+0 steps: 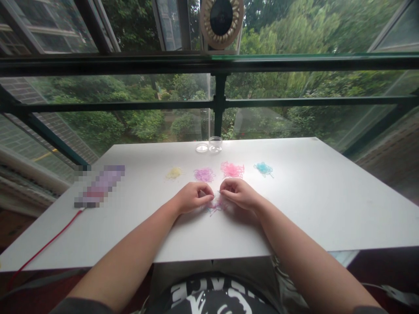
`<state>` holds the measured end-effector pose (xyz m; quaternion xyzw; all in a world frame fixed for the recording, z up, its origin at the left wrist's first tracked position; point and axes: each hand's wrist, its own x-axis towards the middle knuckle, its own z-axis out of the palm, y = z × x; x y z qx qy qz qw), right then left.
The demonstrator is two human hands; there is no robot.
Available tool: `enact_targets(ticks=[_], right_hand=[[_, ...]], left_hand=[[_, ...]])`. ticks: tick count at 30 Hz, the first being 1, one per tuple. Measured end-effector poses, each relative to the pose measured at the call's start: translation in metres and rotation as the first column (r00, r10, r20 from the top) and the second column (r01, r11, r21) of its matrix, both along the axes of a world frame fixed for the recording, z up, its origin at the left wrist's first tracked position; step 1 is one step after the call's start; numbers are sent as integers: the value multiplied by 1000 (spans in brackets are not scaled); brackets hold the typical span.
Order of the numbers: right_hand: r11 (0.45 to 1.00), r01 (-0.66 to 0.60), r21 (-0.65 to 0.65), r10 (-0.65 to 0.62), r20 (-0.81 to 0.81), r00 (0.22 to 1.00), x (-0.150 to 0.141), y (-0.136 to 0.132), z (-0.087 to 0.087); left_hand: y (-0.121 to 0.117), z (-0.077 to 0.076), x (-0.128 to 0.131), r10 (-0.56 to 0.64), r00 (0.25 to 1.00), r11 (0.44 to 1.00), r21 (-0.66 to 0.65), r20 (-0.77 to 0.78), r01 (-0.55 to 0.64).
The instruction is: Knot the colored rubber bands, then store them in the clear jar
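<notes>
Between my hands lies a small mixed pile of thin, coloured loops [214, 209] that look like small rubber bands. My left hand [195, 197] is at the pile's left side, thumb and forefinger pinched together over it. From the right, my right hand [240, 194] reaches in with its fingers curled into a pinch, its tips close to the left ones. What either pinch holds is too small to make out. Beyond the hands, similar loops lie grouped by colour: a yellow pile [173, 173], a purple pile [204, 175], a pink pile [232, 169] and a blue pile [263, 168].
A clear round container [215, 145] and a clear lid [202, 148] sit at the white table's [310, 196] far edge. On the left lies a pixelated phone-like object [101, 187] with a red cable [49, 244]. A green railing [131, 65] and windows stand behind.
</notes>
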<state>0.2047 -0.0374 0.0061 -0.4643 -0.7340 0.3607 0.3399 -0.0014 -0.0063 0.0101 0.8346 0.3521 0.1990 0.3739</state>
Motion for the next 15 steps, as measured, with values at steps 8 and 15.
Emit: enact_targets(ticks=[8, 15], right_hand=[[999, 35, 0, -35, -53, 998, -10, 0, -8], [999, 30, -44, -34, -78, 996, -10, -1, -6]], left_hand=[[-1, 0, 2, 37, 999, 999, 8, 29, -37], [1, -1, 2, 92, 996, 995, 29, 15, -93]])
